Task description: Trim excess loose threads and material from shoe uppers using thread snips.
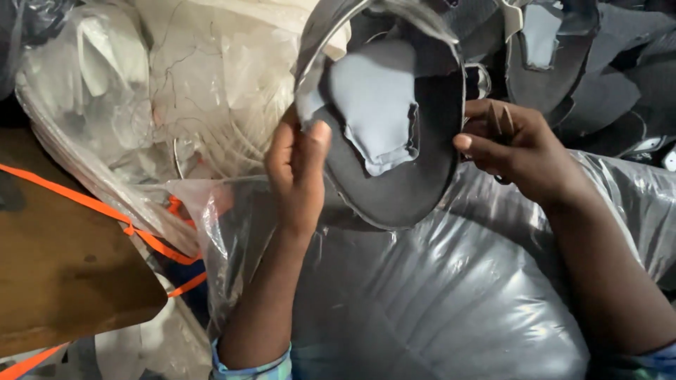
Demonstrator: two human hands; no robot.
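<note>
A crowded shoe-making workshop. Dark cut shoe uppers (556,63) lie heaped. Stuffed clear plastic bags (451,295) crowd a wooden table (63,281).

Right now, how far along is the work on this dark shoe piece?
Done: a pile of dark cut pieces lies behind. In hand: the left hand and right hand hold the dark oval piece, its grey lining patch partly loose. Left: nothing shows how many pieces remain.

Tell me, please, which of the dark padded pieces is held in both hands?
The large dark piece with the grey patch, gripped by the left hand and right hand; the others lie piled behind.
</note>
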